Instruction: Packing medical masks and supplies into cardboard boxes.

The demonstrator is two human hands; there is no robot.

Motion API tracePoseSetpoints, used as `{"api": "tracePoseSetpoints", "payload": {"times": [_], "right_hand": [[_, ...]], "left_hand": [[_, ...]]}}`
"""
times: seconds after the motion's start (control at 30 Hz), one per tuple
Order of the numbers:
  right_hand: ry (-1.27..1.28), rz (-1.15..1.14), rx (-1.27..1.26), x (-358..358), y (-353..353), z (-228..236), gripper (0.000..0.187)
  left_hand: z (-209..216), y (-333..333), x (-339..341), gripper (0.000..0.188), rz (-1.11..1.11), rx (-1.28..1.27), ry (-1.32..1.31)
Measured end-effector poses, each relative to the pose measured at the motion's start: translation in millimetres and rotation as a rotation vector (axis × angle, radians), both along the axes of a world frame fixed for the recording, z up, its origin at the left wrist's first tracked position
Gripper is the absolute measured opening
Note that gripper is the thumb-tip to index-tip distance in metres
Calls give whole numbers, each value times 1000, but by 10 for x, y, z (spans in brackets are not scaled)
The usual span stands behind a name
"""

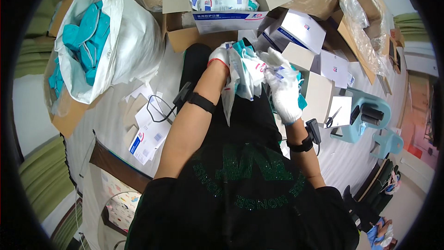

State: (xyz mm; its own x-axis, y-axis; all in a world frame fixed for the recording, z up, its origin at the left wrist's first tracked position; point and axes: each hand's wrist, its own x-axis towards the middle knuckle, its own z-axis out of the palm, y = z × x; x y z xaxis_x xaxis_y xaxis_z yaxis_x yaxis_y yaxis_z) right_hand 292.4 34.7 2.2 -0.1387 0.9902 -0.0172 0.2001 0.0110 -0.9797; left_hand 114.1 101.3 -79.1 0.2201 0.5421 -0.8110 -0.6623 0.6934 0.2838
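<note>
Both of my hands wear white knitted gloves and meet above my lap. My left hand [221, 55] is closed round the upper end of a bunch of clear, printed packets [247, 71] with teal face masks inside. They fan out and hang down between my knees. My right hand [284, 91] is closed on a crumpled clear mask packet [283, 72] at the bunch's right side; its fingertips are partly hidden by the plastic. Just beyond my hands stands an open white carton [226, 23] with similar packets in it. Another open white box [319, 95] lies beside my right hand.
A white woven sack [134, 41] of loose teal masks [90, 41] stands at the left. Closed white boxes [298, 30] are stacked at the far right. Flattened cartons [150, 134] lie by my left forearm. Scissors [332, 118] rest near a blue plastic stool [372, 99].
</note>
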Motion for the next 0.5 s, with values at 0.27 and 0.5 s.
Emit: {"api": "tracePoseSetpoints", "payload": {"times": [0.27,0.5], "right_hand": [[-498,282,-24,-278,-164,179,77],[-496,62,32,-324,-393,327,97]], "left_hand": [[-796,-540,-312,45,98,261,-446],[-1104,-220,199,49,716,-333,-1925]]}}
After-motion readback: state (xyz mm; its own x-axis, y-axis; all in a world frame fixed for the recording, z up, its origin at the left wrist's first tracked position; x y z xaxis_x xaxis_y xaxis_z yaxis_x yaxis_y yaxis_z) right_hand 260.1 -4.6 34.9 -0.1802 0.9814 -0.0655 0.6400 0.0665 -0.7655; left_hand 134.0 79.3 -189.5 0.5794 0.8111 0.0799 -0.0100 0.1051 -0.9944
